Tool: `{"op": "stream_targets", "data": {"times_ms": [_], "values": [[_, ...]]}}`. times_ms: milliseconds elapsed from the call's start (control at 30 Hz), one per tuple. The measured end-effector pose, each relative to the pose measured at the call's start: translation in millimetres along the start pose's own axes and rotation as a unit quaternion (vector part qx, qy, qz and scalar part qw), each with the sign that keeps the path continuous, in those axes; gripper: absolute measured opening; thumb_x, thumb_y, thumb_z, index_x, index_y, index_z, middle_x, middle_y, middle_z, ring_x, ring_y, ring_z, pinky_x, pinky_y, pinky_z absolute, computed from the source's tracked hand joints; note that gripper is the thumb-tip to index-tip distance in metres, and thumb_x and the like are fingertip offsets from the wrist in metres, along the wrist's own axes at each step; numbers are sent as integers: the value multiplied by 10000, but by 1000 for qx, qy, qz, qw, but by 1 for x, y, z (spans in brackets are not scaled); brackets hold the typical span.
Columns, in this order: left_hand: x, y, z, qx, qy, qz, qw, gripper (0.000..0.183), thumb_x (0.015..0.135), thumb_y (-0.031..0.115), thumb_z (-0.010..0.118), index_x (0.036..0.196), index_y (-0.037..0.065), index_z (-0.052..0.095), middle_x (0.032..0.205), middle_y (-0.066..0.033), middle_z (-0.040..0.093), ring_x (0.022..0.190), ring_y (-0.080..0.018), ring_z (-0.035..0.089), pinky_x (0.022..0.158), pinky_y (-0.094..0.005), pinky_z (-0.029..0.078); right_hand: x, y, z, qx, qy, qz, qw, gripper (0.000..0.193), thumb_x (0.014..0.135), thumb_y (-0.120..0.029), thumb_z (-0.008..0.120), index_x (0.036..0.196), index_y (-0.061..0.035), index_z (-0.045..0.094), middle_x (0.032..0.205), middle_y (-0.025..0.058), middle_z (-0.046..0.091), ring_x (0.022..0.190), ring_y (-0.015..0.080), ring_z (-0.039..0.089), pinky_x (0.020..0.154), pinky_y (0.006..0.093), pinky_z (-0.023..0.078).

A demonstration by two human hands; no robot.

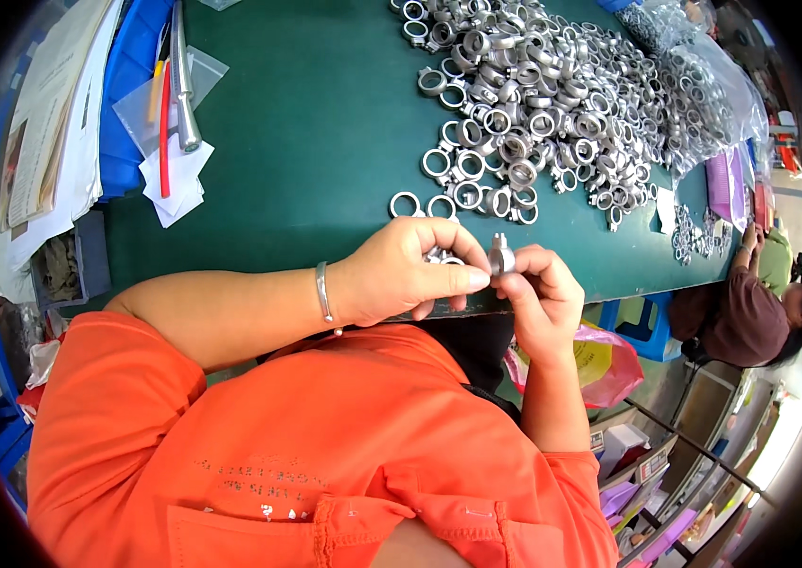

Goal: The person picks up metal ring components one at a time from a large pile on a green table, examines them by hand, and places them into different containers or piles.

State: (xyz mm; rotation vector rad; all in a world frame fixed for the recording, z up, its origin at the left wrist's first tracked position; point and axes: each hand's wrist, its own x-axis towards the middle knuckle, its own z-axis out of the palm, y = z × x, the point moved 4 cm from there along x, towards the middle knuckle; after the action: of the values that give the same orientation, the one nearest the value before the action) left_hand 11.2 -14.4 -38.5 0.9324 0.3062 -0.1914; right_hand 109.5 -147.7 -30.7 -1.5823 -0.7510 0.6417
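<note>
The right hand (549, 301) pinches a metal ring (502, 261) (lug up) while the left hand (392, 270) curls round other rings (441, 256) beside it.

Nearest, the orange cloth shirt (231, 417) bears short rows of dark, worn lettering, too broken to read for certain. Far left, the stacked white and cream paper sheets (46, 142) carry print too small and slanted to make out. Near right, dark characters stand on the yellow part of the pink-and-yellow plastic bag (609, 364), turned sideways and too blurred to make out.
</note>
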Motion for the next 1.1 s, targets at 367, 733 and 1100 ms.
{"op": "stream_targets", "data": {"times_ms": [367,733,1100], "values": [[0,6,-4,229,34,258,938,99,739,20,666,831,36,632,801,-30,573,764,-127,532,713,-244,415,0,-5,6,110,-14,28,993,139,862,46,483,997,26,505,879,104,582,769,127,564,645,248,480],[6,-8,-8,-13,-20,28,999,281,795,36,534,1072,24,486,868,-79,579,691,-166,589,473,-196,463,0,-16,6,155,-14,-139,978,322,716,142,618,984,10,498,1055,189,533,988,233,550,800,328,491],[5,-10,-4,-163,-36,-72,983,142,864,149,547,933,26,564,730,-76,584,663,-141,603,404,-194,394,30,-20,1,-348,60,-168,920,199,689,49,646,871,-14,593,845,116,557,708,256,550,639,324,454]]}}
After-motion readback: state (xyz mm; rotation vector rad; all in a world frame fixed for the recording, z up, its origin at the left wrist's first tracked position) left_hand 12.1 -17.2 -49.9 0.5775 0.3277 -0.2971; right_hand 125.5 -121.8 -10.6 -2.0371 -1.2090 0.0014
